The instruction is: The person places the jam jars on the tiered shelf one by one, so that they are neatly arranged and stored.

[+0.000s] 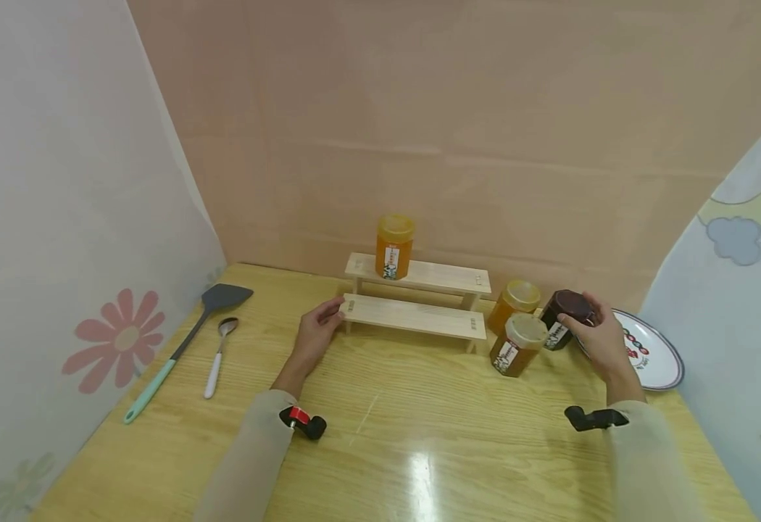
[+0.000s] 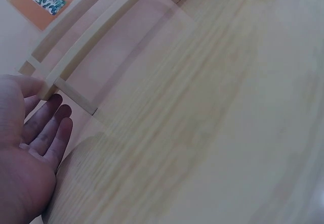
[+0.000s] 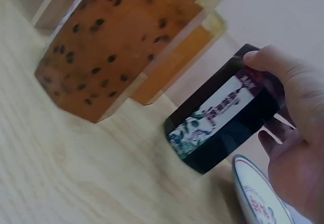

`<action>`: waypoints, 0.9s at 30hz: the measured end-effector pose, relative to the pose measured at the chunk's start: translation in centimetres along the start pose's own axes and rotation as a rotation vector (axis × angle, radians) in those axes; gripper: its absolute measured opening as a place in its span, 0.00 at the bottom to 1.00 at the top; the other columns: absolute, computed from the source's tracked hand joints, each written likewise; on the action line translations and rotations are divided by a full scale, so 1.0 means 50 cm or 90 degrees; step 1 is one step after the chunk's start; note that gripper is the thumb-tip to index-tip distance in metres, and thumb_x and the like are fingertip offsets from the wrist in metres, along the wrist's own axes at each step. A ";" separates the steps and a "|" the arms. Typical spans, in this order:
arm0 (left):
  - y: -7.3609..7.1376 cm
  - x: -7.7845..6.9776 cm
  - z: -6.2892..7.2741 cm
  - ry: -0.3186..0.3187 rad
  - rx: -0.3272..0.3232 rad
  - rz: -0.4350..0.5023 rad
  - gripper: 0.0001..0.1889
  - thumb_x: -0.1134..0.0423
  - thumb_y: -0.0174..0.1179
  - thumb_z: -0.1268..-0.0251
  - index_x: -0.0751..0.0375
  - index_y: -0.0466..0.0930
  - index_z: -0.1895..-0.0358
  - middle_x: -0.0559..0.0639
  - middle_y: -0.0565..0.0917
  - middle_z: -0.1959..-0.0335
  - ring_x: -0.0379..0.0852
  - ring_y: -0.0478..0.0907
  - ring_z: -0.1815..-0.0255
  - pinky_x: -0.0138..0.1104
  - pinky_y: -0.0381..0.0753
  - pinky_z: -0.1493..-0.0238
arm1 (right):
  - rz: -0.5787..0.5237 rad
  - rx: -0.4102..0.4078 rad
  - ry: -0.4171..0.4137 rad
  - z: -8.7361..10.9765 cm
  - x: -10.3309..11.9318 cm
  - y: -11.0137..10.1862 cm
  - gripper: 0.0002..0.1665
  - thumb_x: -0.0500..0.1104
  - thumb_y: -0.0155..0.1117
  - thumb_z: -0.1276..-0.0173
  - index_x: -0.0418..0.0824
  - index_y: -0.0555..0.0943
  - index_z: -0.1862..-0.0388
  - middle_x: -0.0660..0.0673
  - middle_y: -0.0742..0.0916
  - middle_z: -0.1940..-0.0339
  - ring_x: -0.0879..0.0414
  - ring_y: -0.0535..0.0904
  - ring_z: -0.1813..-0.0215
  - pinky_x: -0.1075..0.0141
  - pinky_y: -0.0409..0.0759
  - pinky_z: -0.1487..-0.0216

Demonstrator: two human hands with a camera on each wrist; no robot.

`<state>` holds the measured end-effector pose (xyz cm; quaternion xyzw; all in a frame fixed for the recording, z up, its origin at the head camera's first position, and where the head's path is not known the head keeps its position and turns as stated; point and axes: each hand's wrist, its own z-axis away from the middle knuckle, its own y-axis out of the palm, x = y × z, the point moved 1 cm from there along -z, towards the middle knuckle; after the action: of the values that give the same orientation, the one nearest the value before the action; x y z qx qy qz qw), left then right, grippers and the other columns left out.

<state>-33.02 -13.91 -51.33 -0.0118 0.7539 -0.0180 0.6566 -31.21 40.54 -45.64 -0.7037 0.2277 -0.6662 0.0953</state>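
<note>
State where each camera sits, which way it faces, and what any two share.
Head: worn on the head, looking forward and down at the wooden tabletop; the left hand, right hand and both sleeves show.
Left wrist: worn there, looking at the near end of the two-tier wooden rack; the left hand shows, touching it.
Right wrist: worn there, looking at the dark labelled jar; the right hand shows, gripping it.
Shared: head and right wrist both show that jar and the rimmed plate.

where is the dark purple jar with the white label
In the head view, the dark purple jar is right of centre, in the right hand, between the seed-flecked amber jar and the white blue-rimmed plate.
</note>
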 end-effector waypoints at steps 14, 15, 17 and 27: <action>0.001 0.005 -0.004 0.016 -0.011 -0.023 0.19 0.62 0.61 0.23 0.56 0.80 0.32 0.58 0.81 0.33 0.52 0.78 0.32 0.22 0.79 0.44 | -0.117 -0.055 0.062 0.007 0.002 0.028 0.49 0.49 0.71 0.29 0.52 0.56 0.16 0.43 0.63 0.17 0.55 0.59 0.17 0.88 0.72 0.47; 0.001 0.006 -0.005 0.016 -0.008 -0.025 0.20 0.62 0.60 0.23 0.56 0.79 0.32 0.58 0.81 0.33 0.52 0.78 0.32 0.22 0.80 0.44 | -0.126 -0.058 0.066 0.009 0.004 0.028 0.49 0.48 0.72 0.29 0.52 0.56 0.16 0.44 0.63 0.17 0.55 0.59 0.17 0.88 0.72 0.47; 0.002 0.007 -0.005 0.014 -0.004 -0.028 0.20 0.62 0.60 0.23 0.56 0.79 0.32 0.58 0.81 0.33 0.52 0.77 0.32 0.23 0.80 0.44 | -0.129 -0.063 0.070 0.013 0.009 0.028 0.49 0.47 0.72 0.29 0.50 0.57 0.16 0.46 0.67 0.20 0.56 0.60 0.19 0.89 0.72 0.48; -0.002 -0.010 0.003 0.004 0.009 -0.030 0.21 0.63 0.58 0.21 0.61 0.76 0.29 0.63 0.78 0.30 0.57 0.74 0.28 0.19 0.77 0.45 | -0.204 -0.080 0.041 0.031 0.051 0.014 0.48 0.40 0.74 0.32 0.45 0.61 0.18 0.66 0.77 0.44 0.66 0.71 0.35 0.87 0.75 0.48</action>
<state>-32.80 -13.97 -50.84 -0.0250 0.7552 -0.0387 0.6539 -29.81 38.51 -43.80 -0.7138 0.1567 -0.6797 -0.0633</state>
